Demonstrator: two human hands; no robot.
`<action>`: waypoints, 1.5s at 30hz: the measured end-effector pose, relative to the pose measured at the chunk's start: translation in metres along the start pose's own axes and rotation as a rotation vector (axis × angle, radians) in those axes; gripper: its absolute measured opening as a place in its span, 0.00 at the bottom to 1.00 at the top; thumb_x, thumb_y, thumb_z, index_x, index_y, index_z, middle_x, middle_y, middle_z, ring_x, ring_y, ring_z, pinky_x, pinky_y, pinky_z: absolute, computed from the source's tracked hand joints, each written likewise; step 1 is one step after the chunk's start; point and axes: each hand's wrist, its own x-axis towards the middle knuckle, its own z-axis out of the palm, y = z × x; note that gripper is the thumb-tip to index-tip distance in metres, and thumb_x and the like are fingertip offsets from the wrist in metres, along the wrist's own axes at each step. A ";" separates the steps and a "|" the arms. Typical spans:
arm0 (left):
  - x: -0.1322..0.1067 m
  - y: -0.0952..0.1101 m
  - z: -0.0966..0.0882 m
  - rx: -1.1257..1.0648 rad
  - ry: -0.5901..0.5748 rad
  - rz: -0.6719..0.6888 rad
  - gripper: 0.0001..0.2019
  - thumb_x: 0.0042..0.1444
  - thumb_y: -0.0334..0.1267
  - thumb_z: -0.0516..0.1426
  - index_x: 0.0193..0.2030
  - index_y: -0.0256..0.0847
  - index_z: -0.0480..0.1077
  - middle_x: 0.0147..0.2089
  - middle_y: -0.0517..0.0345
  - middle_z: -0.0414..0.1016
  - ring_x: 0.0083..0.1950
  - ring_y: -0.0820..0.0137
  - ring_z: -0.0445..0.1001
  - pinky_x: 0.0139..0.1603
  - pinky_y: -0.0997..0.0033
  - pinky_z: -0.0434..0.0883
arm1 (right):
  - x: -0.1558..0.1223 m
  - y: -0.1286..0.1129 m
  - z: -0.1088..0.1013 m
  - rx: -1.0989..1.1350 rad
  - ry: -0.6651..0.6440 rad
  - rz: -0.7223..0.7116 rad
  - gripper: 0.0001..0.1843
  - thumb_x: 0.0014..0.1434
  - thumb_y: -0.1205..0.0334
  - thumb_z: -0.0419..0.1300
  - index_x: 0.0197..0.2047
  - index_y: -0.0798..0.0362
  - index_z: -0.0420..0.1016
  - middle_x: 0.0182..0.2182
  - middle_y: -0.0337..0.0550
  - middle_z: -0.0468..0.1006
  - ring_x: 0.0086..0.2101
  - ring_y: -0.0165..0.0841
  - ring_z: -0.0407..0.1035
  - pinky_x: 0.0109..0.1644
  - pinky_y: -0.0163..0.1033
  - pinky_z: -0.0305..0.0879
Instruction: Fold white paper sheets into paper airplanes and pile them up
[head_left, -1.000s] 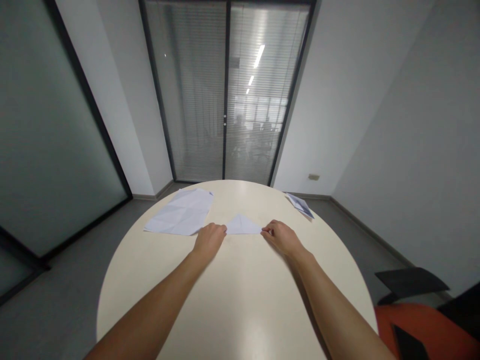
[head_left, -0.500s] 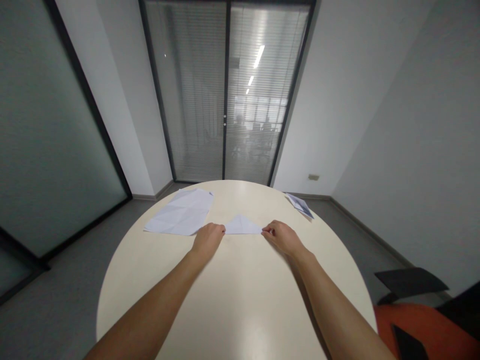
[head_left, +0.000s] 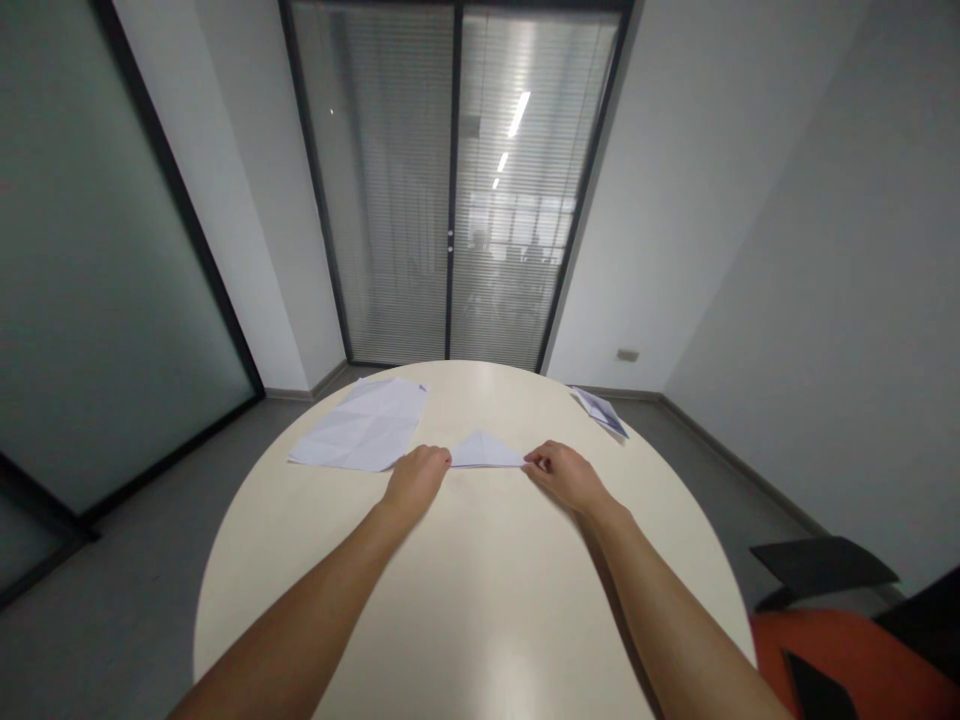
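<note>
A white sheet of paper folded into a triangle (head_left: 484,450) lies on the round table, its point facing away from me and its long edge towards me. My left hand (head_left: 421,474) is closed on the triangle's left corner, with the fingertips partly hidden. At the right corner, my right hand (head_left: 562,472) pinches the paper between thumb and fingers. Several creased white sheets (head_left: 367,425) lie flat just beyond and left of my left hand.
The pale round table (head_left: 480,580) fills the middle. A folded paper piece (head_left: 600,412) rests by its right far edge. An orange chair (head_left: 832,650) with black armrests stands at lower right. Glass panels with blinds (head_left: 405,200) are behind the table.
Both hands stay at the triangle's corners. Its near edge looks slightly raised from the table now; otherwise little differs.
</note>
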 end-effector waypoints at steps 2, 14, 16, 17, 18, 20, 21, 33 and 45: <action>0.000 -0.001 0.002 0.002 0.009 0.008 0.14 0.70 0.36 0.48 0.45 0.40 0.76 0.45 0.49 0.79 0.49 0.62 0.77 0.46 0.66 0.71 | 0.000 0.001 0.000 0.002 0.002 -0.006 0.13 0.64 0.54 0.58 0.43 0.49 0.82 0.41 0.44 0.80 0.40 0.34 0.72 0.41 0.35 0.62; 0.000 0.001 -0.001 0.074 0.004 0.023 0.13 0.68 0.32 0.48 0.49 0.42 0.73 0.43 0.50 0.79 0.46 0.61 0.77 0.42 0.65 0.71 | 0.000 0.002 0.002 -0.043 0.034 0.008 0.17 0.68 0.51 0.53 0.46 0.46 0.82 0.43 0.43 0.83 0.42 0.37 0.74 0.42 0.35 0.62; -0.001 0.002 -0.004 0.077 -0.009 0.018 0.14 0.67 0.30 0.48 0.50 0.43 0.73 0.44 0.50 0.79 0.47 0.60 0.78 0.43 0.65 0.71 | 0.001 0.002 0.002 -0.045 0.047 0.003 0.17 0.69 0.51 0.52 0.47 0.46 0.82 0.43 0.43 0.83 0.42 0.37 0.75 0.42 0.36 0.63; -0.001 0.002 -0.005 0.075 -0.010 0.017 0.14 0.66 0.29 0.49 0.50 0.43 0.74 0.44 0.50 0.80 0.48 0.60 0.78 0.43 0.65 0.71 | 0.001 0.002 0.002 -0.038 0.059 -0.002 0.17 0.69 0.51 0.52 0.47 0.46 0.82 0.43 0.43 0.84 0.42 0.37 0.76 0.42 0.36 0.63; -0.001 0.003 -0.005 0.072 -0.009 0.016 0.15 0.65 0.28 0.49 0.50 0.43 0.74 0.44 0.50 0.80 0.48 0.61 0.78 0.44 0.65 0.71 | 0.002 0.002 0.002 -0.027 0.073 -0.010 0.17 0.69 0.52 0.52 0.47 0.46 0.82 0.43 0.43 0.84 0.42 0.37 0.76 0.43 0.36 0.64; -0.002 0.003 -0.005 0.061 -0.002 0.017 0.15 0.64 0.27 0.49 0.50 0.43 0.74 0.45 0.50 0.80 0.49 0.61 0.77 0.45 0.66 0.71 | 0.003 0.002 0.003 0.000 0.100 -0.034 0.17 0.69 0.52 0.53 0.47 0.47 0.82 0.43 0.43 0.84 0.41 0.37 0.76 0.43 0.37 0.66; -0.002 0.002 -0.005 0.054 0.004 0.017 0.16 0.64 0.27 0.49 0.50 0.43 0.74 0.46 0.51 0.80 0.50 0.62 0.77 0.45 0.66 0.71 | 0.004 0.002 0.003 0.015 0.115 -0.050 0.17 0.69 0.53 0.53 0.47 0.48 0.82 0.42 0.44 0.84 0.41 0.37 0.76 0.44 0.37 0.66; 0.001 -0.001 0.004 -0.019 0.073 -0.014 0.16 0.64 0.27 0.48 0.48 0.43 0.75 0.45 0.52 0.81 0.49 0.63 0.78 0.46 0.67 0.70 | 0.004 0.002 0.007 0.120 0.243 -0.140 0.13 0.65 0.60 0.56 0.47 0.51 0.80 0.42 0.45 0.82 0.39 0.36 0.76 0.46 0.41 0.71; 0.005 0.001 0.015 -0.331 0.231 -0.037 0.12 0.61 0.28 0.54 0.47 0.43 0.75 0.44 0.53 0.82 0.45 0.65 0.80 0.46 0.70 0.70 | 0.007 -0.007 0.005 0.185 0.452 -0.225 0.12 0.64 0.65 0.55 0.46 0.51 0.79 0.41 0.46 0.82 0.41 0.38 0.76 0.48 0.45 0.72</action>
